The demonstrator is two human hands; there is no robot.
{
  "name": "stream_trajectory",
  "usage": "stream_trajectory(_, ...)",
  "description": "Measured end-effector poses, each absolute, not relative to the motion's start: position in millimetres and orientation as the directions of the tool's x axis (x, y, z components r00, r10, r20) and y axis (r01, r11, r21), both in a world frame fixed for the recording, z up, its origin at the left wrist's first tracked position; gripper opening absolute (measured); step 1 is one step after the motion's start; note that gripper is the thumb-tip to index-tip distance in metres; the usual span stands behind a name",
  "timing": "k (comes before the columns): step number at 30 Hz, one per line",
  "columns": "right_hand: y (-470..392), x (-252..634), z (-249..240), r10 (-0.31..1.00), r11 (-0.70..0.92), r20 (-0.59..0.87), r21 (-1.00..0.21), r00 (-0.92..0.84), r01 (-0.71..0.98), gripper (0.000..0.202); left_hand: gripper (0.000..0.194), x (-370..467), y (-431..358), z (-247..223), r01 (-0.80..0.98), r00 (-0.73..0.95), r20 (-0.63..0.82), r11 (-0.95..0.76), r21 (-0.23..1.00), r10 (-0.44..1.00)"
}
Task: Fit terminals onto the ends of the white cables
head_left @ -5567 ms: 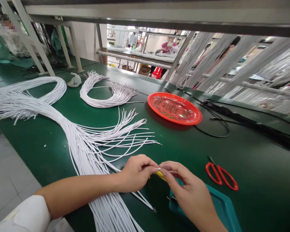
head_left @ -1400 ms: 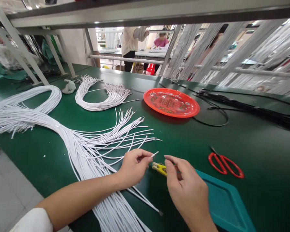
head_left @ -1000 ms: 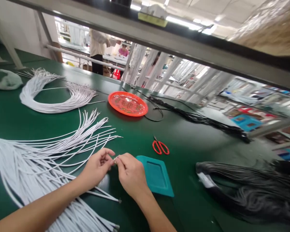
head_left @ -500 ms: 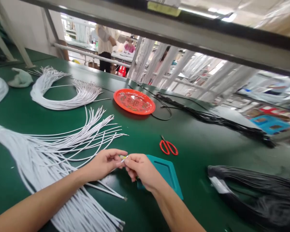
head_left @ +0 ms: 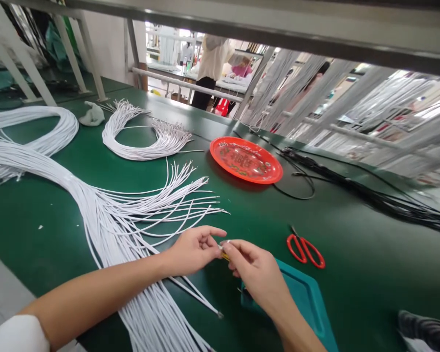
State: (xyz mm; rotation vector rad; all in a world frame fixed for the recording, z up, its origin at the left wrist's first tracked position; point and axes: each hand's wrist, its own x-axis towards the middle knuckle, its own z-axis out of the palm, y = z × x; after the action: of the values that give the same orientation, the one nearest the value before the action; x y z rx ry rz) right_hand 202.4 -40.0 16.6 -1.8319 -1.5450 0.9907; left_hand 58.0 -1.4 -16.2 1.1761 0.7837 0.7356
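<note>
My left hand (head_left: 198,250) pinches a white cable between thumb and fingertips, its index finger stretched out above. My right hand (head_left: 258,271) is closed on the same cable's end from the other side, and the fingertips of both hands nearly meet. Small yellow and white wire ends (head_left: 224,254) show between them; the exact grip is partly hidden. Under and left of my left forearm spreads a bundle of white cables (head_left: 95,210). A teal tray (head_left: 308,298) lies beneath my right hand and wrist, partly covered by them.
Red-handled scissors (head_left: 305,250) lie right of my hands. Beyond are a red plate (head_left: 246,160), a coiled white cable bundle (head_left: 132,149) and black cables (head_left: 352,183). A metal rail (head_left: 278,29) crosses above the green table (head_left: 366,274). A person (head_left: 210,63) stands in the background.
My view has swung left, so the table's things appear further right. Both hands stay together at the cable end, where the yellow wire now points lower between the fingers.
</note>
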Motion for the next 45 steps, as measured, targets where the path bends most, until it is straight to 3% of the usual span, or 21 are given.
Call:
stream_trajectory(3, -40, 200, 12, 0.998, -0.046, -0.065, -0.676, 0.003, 0.736, 0.034, 0.039, 56, -4, -21, 0.046, 0.560, -0.110, 0.102, 0.994, 0.821)
stream_trajectory(6, -46, 200, 8, 0.989, 0.137, 0.105, -0.403, -0.103, 0.905, 0.030, 0.039, 53, -5, -23, 0.256, 0.605, -0.054, -0.130, 0.958, 0.794)
stream_trajectory(9, -50, 206, 5, 0.966, 0.216, 0.187, -0.196, -0.179, 0.957, 0.029, 0.039, 52, -5, -23, 0.343, 0.622, -0.004, -0.268, 0.900, 0.783)
stream_trajectory(14, -47, 227, 6, 0.955, 0.178, 0.257, -0.087, -0.151, 0.980, 0.026, 0.041, 52, -2, -23, 0.348, 0.576, -0.009, -0.235, 0.908, 0.818)
stream_trajectory(18, -42, 236, 3, 0.919, 0.335, 0.207, 0.043, -0.336, 0.941, 0.025, 0.041, 52, -1, -24, 0.325, 0.575, -0.069, -0.151, 0.933, 0.815)
stream_trajectory(22, -40, 241, 2, 0.902, 0.426, 0.056, 0.052, -0.428, 0.903, 0.021, 0.039, 54, 2, -26, 0.296, 0.570, -0.165, -0.014, 0.955, 0.805)
stream_trajectory(26, -35, 246, 3, 0.920, 0.391, -0.017, 0.027, -0.391, 0.920, 0.019, 0.046, 56, 6, -27, 0.202, 0.588, -0.292, 0.212, 0.956, 0.754)
stream_trajectory(30, -27, 241, 7, 0.927, 0.360, -0.111, -0.010, -0.359, 0.933, 0.012, 0.049, 57, 8, -30, 0.123, 0.590, -0.320, 0.310, 0.943, 0.741)
stream_trajectory(39, -29, 233, 11, 0.922, 0.337, -0.217, 0.043, -0.320, 0.941, 0.017, 0.050, 59, 6, -43, 0.194, 0.581, -0.361, 0.306, 0.932, 0.729)
stream_trajectory(45, -29, 233, 12, 0.921, 0.351, -0.198, 0.052, -0.335, 0.935, 0.018, 0.046, 60, 4, -48, 0.315, 0.537, -0.274, 0.112, 0.942, 0.798)
